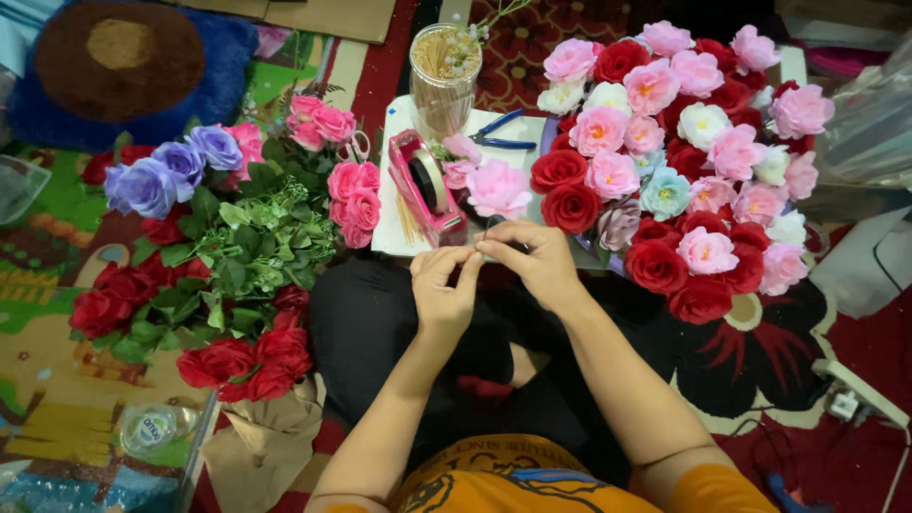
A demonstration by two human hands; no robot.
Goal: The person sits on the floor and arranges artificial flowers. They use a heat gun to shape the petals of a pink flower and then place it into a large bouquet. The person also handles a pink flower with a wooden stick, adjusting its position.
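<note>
My left hand (pixel 443 288) and my right hand (pixel 532 258) meet over my lap, fingertips pinched together on a thin stick that is barely visible. A pink paper flower (pixel 498 187) lies just beyond my hands on a white board (pixel 394 180). A pink tape dispenser (pixel 426 186) stands on the board left of that flower. Behind it stands a clear jar of wooden sticks (pixel 443 71).
A large bouquet of red, pink and white flowers (pixel 679 152) fills the right. Blue-handled pliers (pixel 501 133) lie on the board. Purple, pink and red flowers with green leaves (pixel 223 247) lie at the left. A plastic bottle (pixel 152 427) rests at lower left.
</note>
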